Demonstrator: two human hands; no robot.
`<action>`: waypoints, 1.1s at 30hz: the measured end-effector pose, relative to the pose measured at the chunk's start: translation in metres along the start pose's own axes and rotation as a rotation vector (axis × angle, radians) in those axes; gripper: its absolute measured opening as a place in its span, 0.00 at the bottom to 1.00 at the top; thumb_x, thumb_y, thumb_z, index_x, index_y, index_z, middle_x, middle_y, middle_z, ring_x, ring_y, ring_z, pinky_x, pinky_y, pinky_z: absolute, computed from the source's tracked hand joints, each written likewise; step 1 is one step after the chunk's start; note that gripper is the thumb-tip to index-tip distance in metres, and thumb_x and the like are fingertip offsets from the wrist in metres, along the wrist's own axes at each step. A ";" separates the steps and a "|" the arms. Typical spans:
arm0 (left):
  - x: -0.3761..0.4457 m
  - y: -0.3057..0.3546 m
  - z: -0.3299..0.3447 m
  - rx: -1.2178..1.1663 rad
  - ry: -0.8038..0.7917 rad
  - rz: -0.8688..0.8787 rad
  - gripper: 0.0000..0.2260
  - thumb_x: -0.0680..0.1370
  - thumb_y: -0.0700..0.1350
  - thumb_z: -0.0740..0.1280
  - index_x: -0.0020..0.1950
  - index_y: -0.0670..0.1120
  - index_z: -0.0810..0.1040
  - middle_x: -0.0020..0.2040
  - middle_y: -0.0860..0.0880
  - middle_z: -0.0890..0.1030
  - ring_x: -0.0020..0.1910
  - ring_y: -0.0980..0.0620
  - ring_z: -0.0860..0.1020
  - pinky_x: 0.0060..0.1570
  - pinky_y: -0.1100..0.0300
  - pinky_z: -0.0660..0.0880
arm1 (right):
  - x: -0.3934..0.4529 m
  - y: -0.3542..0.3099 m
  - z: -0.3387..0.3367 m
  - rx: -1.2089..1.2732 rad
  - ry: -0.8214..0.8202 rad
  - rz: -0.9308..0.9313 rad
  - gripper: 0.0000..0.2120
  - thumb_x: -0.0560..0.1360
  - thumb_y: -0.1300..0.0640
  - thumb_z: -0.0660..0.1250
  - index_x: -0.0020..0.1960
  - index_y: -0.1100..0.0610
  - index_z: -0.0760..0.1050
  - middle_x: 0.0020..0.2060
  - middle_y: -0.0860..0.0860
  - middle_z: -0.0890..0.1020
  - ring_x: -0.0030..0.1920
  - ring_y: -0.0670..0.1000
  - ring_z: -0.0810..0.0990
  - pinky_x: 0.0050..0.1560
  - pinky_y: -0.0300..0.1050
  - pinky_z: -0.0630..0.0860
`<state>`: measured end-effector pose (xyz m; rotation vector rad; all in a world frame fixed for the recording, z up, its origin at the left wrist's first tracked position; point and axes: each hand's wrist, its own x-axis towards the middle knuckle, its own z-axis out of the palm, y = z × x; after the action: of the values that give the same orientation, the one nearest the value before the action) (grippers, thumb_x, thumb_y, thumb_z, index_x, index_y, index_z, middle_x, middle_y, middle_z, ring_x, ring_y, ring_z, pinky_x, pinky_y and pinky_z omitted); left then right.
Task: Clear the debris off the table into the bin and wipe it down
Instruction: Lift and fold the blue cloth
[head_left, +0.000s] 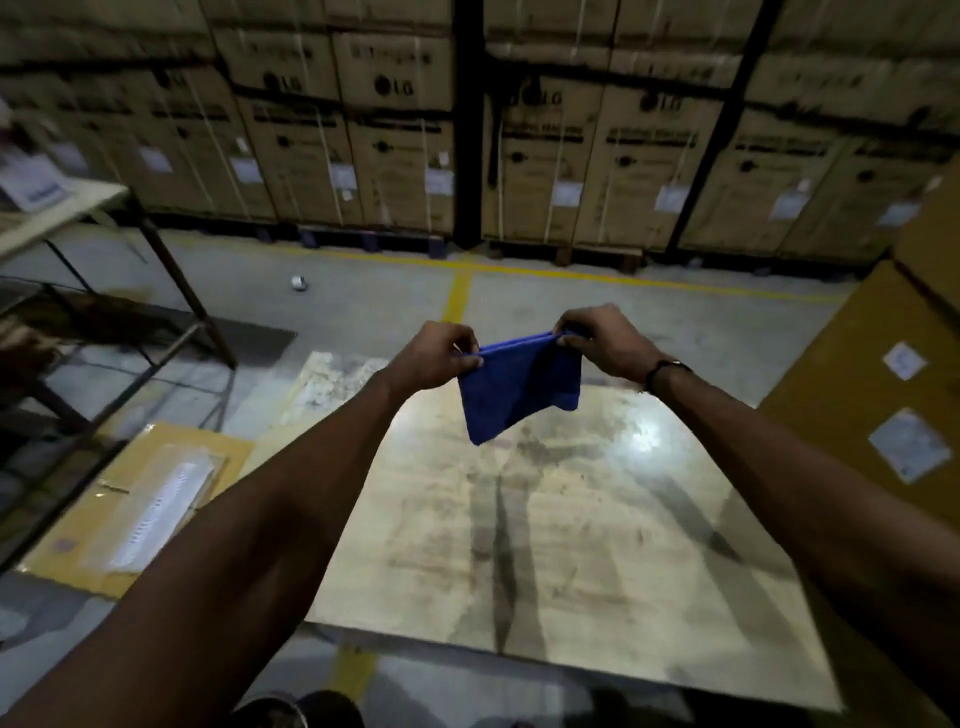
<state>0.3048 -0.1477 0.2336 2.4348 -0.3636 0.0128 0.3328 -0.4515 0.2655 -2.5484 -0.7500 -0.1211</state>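
Observation:
A blue cloth (519, 387) hangs in the air above the far part of the table (545, 545), stretched between both hands. My left hand (434, 356) pinches its left top corner and my right hand (602, 338) pinches its right top corner. The tabletop is a pale, stained, glossy board with dark streaks and a light glare. Pale crumbly debris (332, 382) lies near the table's far left corner. No bin is clearly visible.
A flat cardboard box (140, 499) with a white strip on it lies on the floor to the left. A metal shelf rack (93, 322) stands further left. Stacked cartons (571, 156) line the back, a big yellow carton (883, 415) is right.

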 end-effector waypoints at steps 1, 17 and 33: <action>0.006 0.005 -0.010 0.014 0.013 0.004 0.06 0.77 0.44 0.78 0.45 0.44 0.83 0.41 0.47 0.83 0.38 0.52 0.78 0.40 0.65 0.72 | 0.008 -0.002 -0.009 -0.013 0.016 -0.005 0.03 0.79 0.64 0.73 0.52 0.61 0.84 0.46 0.55 0.87 0.47 0.52 0.82 0.47 0.44 0.71; 0.064 0.078 -0.193 0.101 0.234 0.135 0.10 0.74 0.48 0.81 0.41 0.46 0.83 0.37 0.48 0.84 0.37 0.51 0.84 0.35 0.54 0.83 | 0.105 -0.082 -0.163 -0.160 0.033 -0.067 0.08 0.79 0.61 0.74 0.54 0.55 0.76 0.47 0.49 0.84 0.45 0.52 0.84 0.45 0.56 0.82; 0.078 0.088 -0.267 0.016 0.164 0.307 0.09 0.75 0.44 0.79 0.47 0.51 0.80 0.48 0.50 0.84 0.46 0.52 0.83 0.47 0.51 0.84 | 0.147 -0.162 -0.196 -0.517 -0.287 -0.029 0.37 0.78 0.65 0.64 0.80 0.36 0.64 0.69 0.50 0.74 0.66 0.54 0.71 0.65 0.55 0.73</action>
<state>0.3789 -0.0666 0.5039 2.3502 -0.6590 0.3477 0.3808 -0.3523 0.5378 -3.0899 -0.9658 0.0518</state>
